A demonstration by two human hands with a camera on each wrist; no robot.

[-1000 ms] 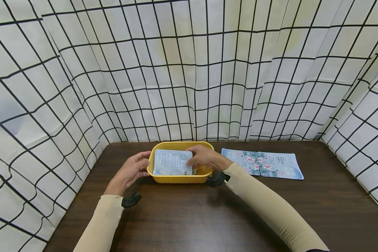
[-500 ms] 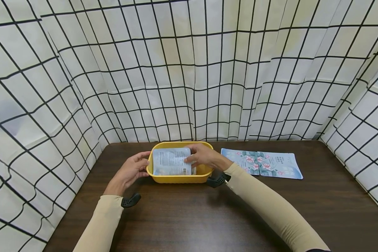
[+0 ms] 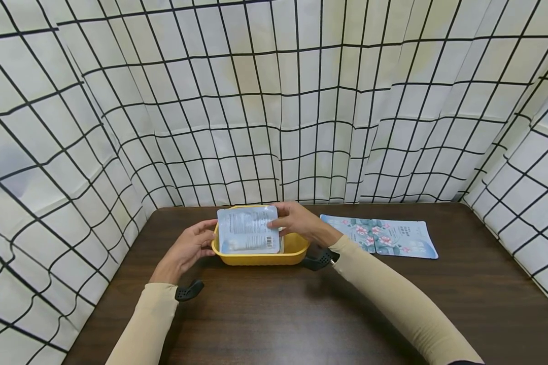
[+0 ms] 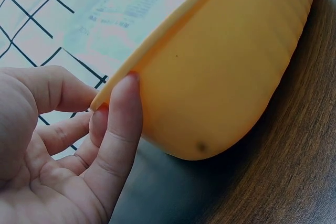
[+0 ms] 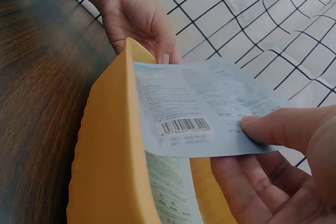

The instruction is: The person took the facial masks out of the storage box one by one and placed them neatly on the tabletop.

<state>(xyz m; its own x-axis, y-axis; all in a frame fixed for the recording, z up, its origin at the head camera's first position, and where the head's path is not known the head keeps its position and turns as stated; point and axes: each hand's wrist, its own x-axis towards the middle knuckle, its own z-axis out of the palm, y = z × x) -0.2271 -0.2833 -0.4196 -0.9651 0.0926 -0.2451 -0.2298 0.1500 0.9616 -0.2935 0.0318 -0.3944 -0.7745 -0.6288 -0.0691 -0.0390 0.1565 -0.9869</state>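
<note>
A yellow plastic tub (image 3: 260, 260) stands on the table. At its left end my left hand (image 3: 188, 248) pinches the rim, with thumb and fingers on either side of the wall in the left wrist view. My right hand (image 3: 301, 221) grips the right edge of a light blue sheet mask packet (image 3: 246, 230), thumb on top and fingers beneath. Its printed, barcoded back faces up, and it is tilted with its far edge above the tub's rim. Under it, another printed packet (image 5: 170, 187) shows inside the tub in the right wrist view.
To the right of the tub lie two light blue packets with pink flowers, one (image 3: 352, 228) partly behind my right forearm and one (image 3: 406, 239) beside it. A white curtain (image 3: 274, 111) with black grid lines surrounds the dark wood table (image 3: 255, 314).
My right hand has raised the packet's far edge from inside the tub to above the rim. The left hand keeps its place on the rim.
</note>
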